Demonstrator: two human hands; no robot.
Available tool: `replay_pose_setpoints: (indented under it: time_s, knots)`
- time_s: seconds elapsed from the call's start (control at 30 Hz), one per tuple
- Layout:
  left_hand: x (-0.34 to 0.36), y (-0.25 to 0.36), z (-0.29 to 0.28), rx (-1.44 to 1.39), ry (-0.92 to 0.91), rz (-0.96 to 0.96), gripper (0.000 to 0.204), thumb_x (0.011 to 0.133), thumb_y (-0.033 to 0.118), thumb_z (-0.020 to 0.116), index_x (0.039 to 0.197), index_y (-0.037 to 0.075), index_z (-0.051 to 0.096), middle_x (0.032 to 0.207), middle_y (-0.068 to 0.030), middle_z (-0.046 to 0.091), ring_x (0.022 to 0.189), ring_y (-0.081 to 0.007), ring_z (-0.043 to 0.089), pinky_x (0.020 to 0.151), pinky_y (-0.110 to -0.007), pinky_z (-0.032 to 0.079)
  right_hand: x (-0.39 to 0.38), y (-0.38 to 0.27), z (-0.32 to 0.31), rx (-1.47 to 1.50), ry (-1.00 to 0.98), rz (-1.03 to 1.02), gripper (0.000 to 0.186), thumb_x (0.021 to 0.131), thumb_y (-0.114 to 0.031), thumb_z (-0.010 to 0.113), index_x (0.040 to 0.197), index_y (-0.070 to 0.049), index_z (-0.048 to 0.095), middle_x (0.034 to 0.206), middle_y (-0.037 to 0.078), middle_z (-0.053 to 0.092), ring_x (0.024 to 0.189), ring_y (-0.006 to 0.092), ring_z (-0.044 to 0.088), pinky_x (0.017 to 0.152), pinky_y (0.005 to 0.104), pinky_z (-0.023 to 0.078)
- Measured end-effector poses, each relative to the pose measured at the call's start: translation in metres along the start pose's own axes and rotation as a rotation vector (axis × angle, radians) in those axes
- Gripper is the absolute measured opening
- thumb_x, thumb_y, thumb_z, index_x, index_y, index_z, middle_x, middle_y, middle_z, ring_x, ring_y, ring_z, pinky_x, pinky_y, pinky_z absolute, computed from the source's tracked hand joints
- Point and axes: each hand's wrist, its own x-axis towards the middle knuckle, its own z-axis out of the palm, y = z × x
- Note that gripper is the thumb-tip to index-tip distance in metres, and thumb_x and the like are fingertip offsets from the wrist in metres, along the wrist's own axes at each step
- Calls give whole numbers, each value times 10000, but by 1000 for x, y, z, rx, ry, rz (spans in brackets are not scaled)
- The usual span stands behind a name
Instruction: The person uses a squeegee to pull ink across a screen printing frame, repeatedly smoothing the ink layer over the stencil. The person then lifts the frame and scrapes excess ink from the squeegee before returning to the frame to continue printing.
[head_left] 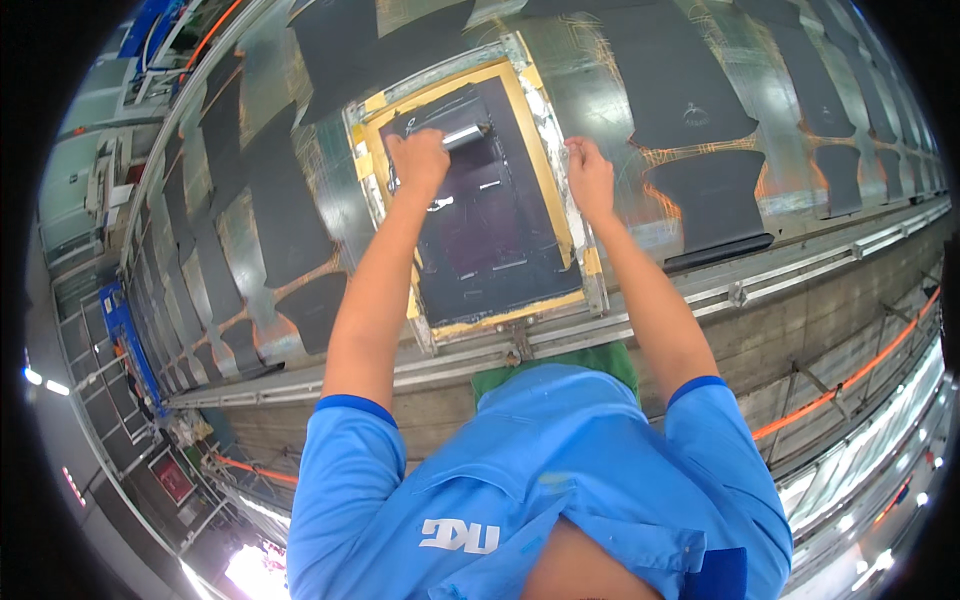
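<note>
A screen-printing frame (570, 215) with a metal rim, yellow tape border and dark mesh lies on a long table in front of me. My left hand (418, 160) is closed around a squeegee (462, 133) with a shiny metal bar, resting on the mesh near the frame's far end. My right hand (590, 175) presses down on the frame's right rim, fingers curled over the edge. Both forearms reach out from my blue short-sleeved shirt.
Several dark cut fabric pieces (690, 95) lie in rows along the glossy table to both sides of the frame. A metal rail (800, 265) runs along the table's near edge. Below it are an orange pipe (850, 380) and shelving at the left (110, 330).
</note>
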Motion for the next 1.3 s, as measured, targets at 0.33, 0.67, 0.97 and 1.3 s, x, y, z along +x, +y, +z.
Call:
replay_pose_setpoints:
  time_s: [0.33, 0.67, 0.97, 1.3]
  knots:
    - [-237, 75, 10, -235, 201, 73, 245, 756, 3, 606, 910, 162, 711, 915, 26, 710, 895, -148, 664, 811, -426, 351, 8, 16, 1, 23, 2, -41, 215, 977, -262, 553, 1058, -134, 705, 860, 191, 709, 830, 401, 679, 768, 467, 511]
    - [-313, 56, -6, -491, 152, -24, 437, 766, 44, 656, 1196, 122, 675, 1266, -16, 668, 1181, -230, 596, 922, -411, 426, -8, -40, 18, -4, 34, -78, 222, 969, -259, 563, 1067, -136, 720, 843, 148, 721, 803, 298, 691, 758, 408, 511]
    - [-388, -179, -15, -487, 9, -83, 522, 707, 44, 703, 1214, 161, 681, 1256, 7, 677, 1163, -230, 600, 857, -405, 442, -140, -127, 225, 154, 2, -172, 197, 1003, -238, 563, 1055, -100, 693, 742, 140, 664, 699, 272, 648, 698, 404, 491]
    - [-434, -311, 2, -472, -31, -86, 546, 691, 28, 712, 1224, 144, 694, 1287, -9, 671, 1162, -233, 596, 896, -387, 414, -207, -178, 336, 128, -39, -138, 174, 1007, -205, 535, 1071, -104, 661, 648, 148, 609, 605, 310, 609, 624, 434, 458]
